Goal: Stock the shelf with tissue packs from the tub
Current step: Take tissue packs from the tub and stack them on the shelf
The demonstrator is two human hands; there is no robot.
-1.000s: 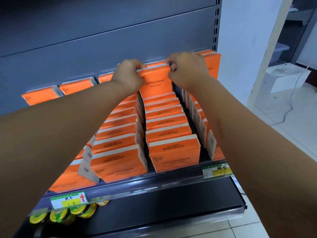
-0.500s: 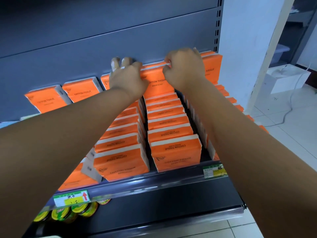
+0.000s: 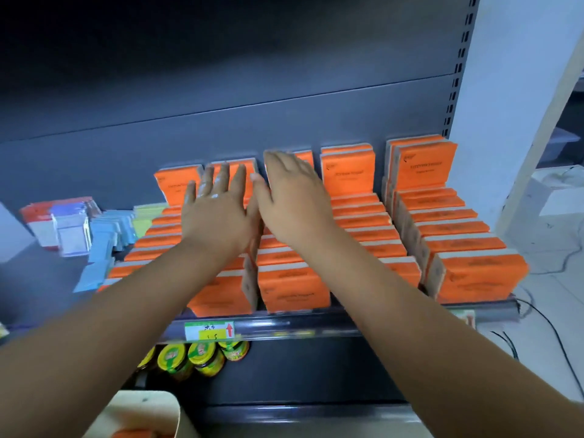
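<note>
Several rows of orange tissue packs fill the dark shelf, each row leaning back toward the grey rear panel. My left hand and my right hand hover side by side over the middle rows, fingers straight and spread, holding nothing. Their fingertips reach the rearmost upright packs; I cannot tell whether they touch them. At the bottom left edge shows the rim of a beige tub with a bit of orange pack inside.
Blue, green and red-white small packs lie at the shelf's left. Yellow-lidded jars stand on the shelf below, behind a price tag. A white wall and a white box with cables are to the right.
Both hands have let go of the rear pack they gripped in the middle row and now lie flat and open. The view has shifted to the left and pulled back, revealing the tub.
</note>
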